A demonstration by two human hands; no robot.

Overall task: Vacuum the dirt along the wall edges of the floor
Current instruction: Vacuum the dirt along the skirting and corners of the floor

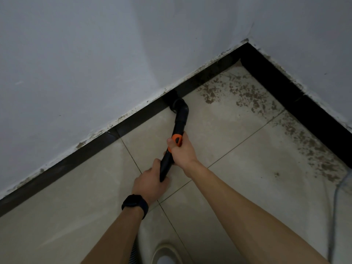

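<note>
Both hands grip the black-and-orange plastic vacuum wand (178, 128), left hand (150, 182) low, right hand (182, 151) at the orange collar, nozzle (175, 104) touching the glossy black skirting board (133, 126): along that skirting, leftward beige floor tiles (76, 197) look clean, brown crumbly dirt (247, 96) toward the corner remains.

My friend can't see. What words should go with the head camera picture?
The left hand and right hand grip a black-and-orange vacuum wand, its nozzle at the black baseboard under a white wall. Brown dirt speckles the beige floor tiles toward the corner.
</note>
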